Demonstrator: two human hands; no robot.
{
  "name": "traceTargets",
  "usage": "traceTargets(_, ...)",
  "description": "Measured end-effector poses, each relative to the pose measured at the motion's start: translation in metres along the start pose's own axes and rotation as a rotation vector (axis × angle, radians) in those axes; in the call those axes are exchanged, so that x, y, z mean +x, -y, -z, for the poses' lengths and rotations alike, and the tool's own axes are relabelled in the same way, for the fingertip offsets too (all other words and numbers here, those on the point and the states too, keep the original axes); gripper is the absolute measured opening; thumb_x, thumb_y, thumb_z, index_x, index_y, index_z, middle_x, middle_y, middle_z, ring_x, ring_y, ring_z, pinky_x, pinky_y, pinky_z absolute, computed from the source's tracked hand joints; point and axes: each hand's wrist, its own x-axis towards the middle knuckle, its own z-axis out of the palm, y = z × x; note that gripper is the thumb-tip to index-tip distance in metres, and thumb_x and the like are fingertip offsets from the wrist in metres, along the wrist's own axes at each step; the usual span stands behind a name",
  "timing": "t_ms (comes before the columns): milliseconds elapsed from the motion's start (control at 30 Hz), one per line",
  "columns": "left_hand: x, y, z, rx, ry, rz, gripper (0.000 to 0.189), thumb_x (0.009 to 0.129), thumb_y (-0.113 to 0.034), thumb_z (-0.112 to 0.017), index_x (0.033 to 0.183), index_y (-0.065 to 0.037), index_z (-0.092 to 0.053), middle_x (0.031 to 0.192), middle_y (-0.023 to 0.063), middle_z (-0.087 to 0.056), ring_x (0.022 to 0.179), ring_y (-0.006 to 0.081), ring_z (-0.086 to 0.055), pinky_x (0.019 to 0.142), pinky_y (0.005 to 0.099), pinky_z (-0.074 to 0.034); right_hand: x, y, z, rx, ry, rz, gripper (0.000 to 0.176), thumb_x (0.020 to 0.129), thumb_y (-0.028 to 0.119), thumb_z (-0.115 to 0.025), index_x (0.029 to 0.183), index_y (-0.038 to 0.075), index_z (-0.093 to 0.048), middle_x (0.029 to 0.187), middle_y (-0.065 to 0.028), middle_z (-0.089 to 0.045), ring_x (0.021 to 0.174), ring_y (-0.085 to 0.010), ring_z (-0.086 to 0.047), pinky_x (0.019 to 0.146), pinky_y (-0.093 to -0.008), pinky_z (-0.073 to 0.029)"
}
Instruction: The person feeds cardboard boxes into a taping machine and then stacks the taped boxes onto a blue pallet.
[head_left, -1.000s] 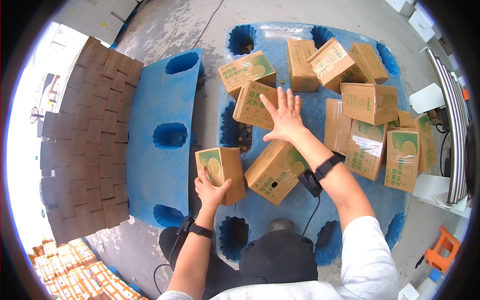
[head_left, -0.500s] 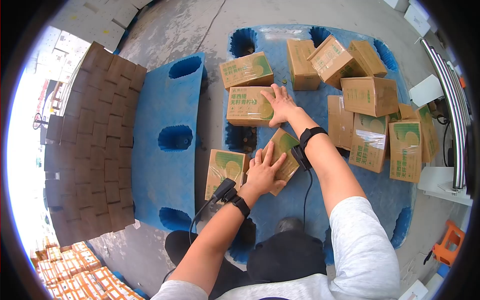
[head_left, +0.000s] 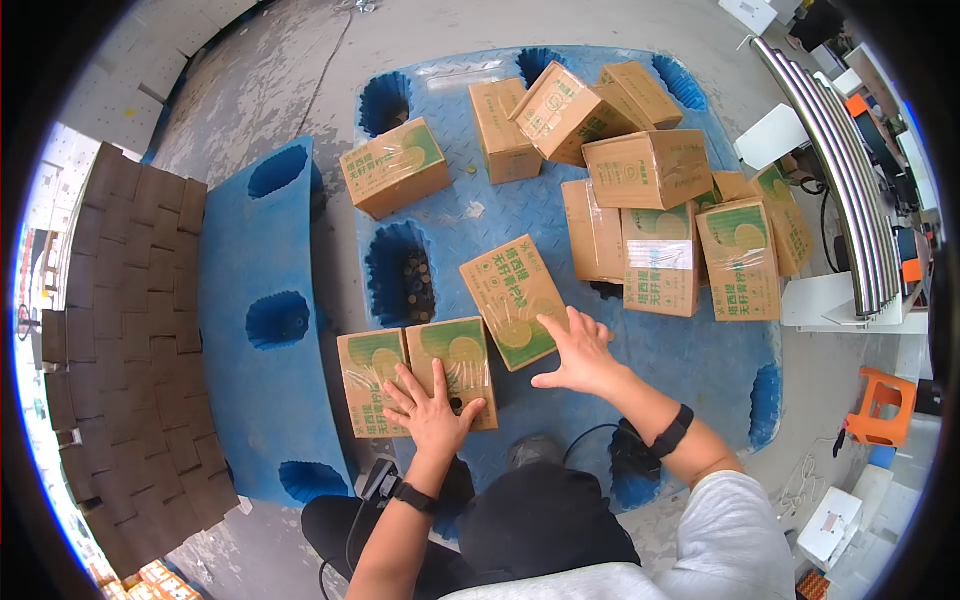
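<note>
Brown cardboard printed in green, a slanted carton (head_left: 510,300) lies on a blue pallet (head_left: 685,350), just far and left of a person's right hand (head_left: 575,355), the nearer of the two. Its long axis runs aslant, from far left to near right, with the near right end toward that hand. Right fingers and thumb stand apart at this end, one fingertip over the top face; whether it touches cannot be told. To the near left, two cartons stand side by side, long axes running near to far, so the slanted one sits at an angle to both, just beyond the far right corner of the right carton (head_left: 465,362). Spread flat, the left hand (head_left: 435,418) rests across that carton and the left carton (head_left: 366,380), fingers splayed over the seam, clamped on neither.
</note>
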Motion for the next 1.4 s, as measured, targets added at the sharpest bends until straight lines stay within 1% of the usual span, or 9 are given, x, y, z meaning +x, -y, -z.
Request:
traceTargets(133,-0.002,-0.001,-0.004,0.001,-0.052,-0.021,0.089,0.066,-0.061,-0.060,0.138,-0.023,-0.023,0.142,0.0254,0.001,0.126,0.0527,-0.001,0.090,0.0709,-0.009,0.023,-0.033,0.138,-0.314,-0.683,-0.025,0.103,0.050,0.024,-0.081,0.136,0.025,-0.024,0.140,-0.0155,-0.015,0.128,-0.0369,-0.018,0.094,-0.0632,-0.023)
traceTargets(200,-0.004,-0.001,0.000,0.001,-0.043,-0.013,0.089,0.066,-0.060,-0.060,0.138,-0.022,-0.023,0.142,0.0255,0.001,0.126,0.0526,-0.001,0.090,0.0708,-0.009,0.066,-0.070,0.178,-0.735,-0.609,0.003,0.107,0.047,0.020,-0.081,0.136,0.024,-0.023,0.135,-0.0163,-0.022,0.125,-0.0334,-0.025,0.095,-0.0559,-0.030)
traceTargets(300,-0.001,-0.009,0.007,-0.057,-0.014,0.002,0.090,0.068,-0.057,-0.062,0.138,-0.018,-0.022,0.142,0.0252,0.001,0.127,0.0514,-0.001,0.092,0.0691,-0.010,0.087,-0.079,0.206,-0.514,-0.230,0.214,0.107,0.046,0.016,-0.078,0.137,0.022,-0.023,0.127,-0.0160,-0.030,0.119,-0.0318,-0.033,0.094,-0.0459,-0.037)
traceTargets(500,0.085,-0.052,0.021,-0.177,-0.174,-0.344,0.087,0.070,-0.050,-0.063,0.137,-0.010,-0.024,0.144,0.0180,-0.008,0.131,0.0403,-0.006,0.098,0.0621,-0.011,-0.034,-0.057,0.212,-0.111,-0.797,0.229,0.105,0.046,0.014,-0.075,0.136,0.012,-0.023,0.119,-0.0166,-0.034,0.112,-0.0339,-0.038,0.090,-0.0409,-0.039)
traceTargets(633,0.158,-0.106,0.035,-0.110,0.024,-0.569,0.101,0.052,-0.055,-0.073,0.132,-0.009,-0.032,0.132,0.0129,-0.035,0.125,0.0340,-0.026,0.099,0.0564,-0.020,-0.140,-0.045,0.216,0.038,-0.678,0.120,0.103,0.046,0.022,-0.079,0.131,0.004,-0.025,0.119,-0.0187,-0.032,0.111,-0.0363,-0.037,0.092,-0.0425,-0.036)
traceTargets(733,0.150,-0.098,0.034,-0.050,0.055,-0.680,0.099,0.046,-0.047,-0.079,0.127,-0.009,-0.036,0.115,0.0089,-0.047,0.112,0.0312,-0.042,0.097,0.0572,-0.023,-0.171,-0.051,0.188,0.191,-0.441,0.193,0.095,0.045,0.023,-0.080,0.124,0.003,-0.032,0.115,-0.0175,-0.034,0.109,-0.0355,-0.040,0.089,-0.0405,-0.040)
traceTargets(967,0.082,-0.075,0.028,0.026,0.179,-0.789,0.093,0.054,-0.040,-0.077,0.131,-0.012,-0.033,0.133,0.0066,-0.035,0.126,0.0295,-0.027,0.100,0.0616,-0.010,-0.157,-0.118,-0.046,-0.149,-0.493,0.569,0.062,0.052,0.012,-0.073,0.107,0.013,-0.047,0.108,-0.0082,-0.040,0.111,-0.0306,-0.039,0.086,-0.0370,-0.045)
traceTargets(1233,0.104,0.104,0.022,-0.424,-0.369,-0.089,0.091,0.068,-0.045,-0.069,0.135,-0.005,-0.022,0.137,0.0246,-0.022,0.128,0.0376,-0.020,0.104,0.0445,-0.018,-0.141,-0.099,-0.105,0.526,-0.462,-0.127,0.104,0.047,0.020,-0.084,0.132,0.009,-0.025,0.132,-0.0131,-0.032,0.121,-0.0312,-0.032,0.099,-0.0385,-0.032)
traceTargets(1400,0.087,0.190,0.019,-1.361,0.431,0.419,0.081,0.073,-0.058,-0.058,0.128,-0.003,-0.036,0.130,0.0152,-0.039,0.120,0.0314,-0.036,0.098,0.0402,-0.030,-0.112,-0.131,-0.075,1.640,0.072,-0.207,0.089,0.070,0.052,-0.062,0.136,0.007,-0.023,0.133,-0.0096,-0.036,0.122,-0.0230,-0.035,0.099,-0.0355,-0.031)
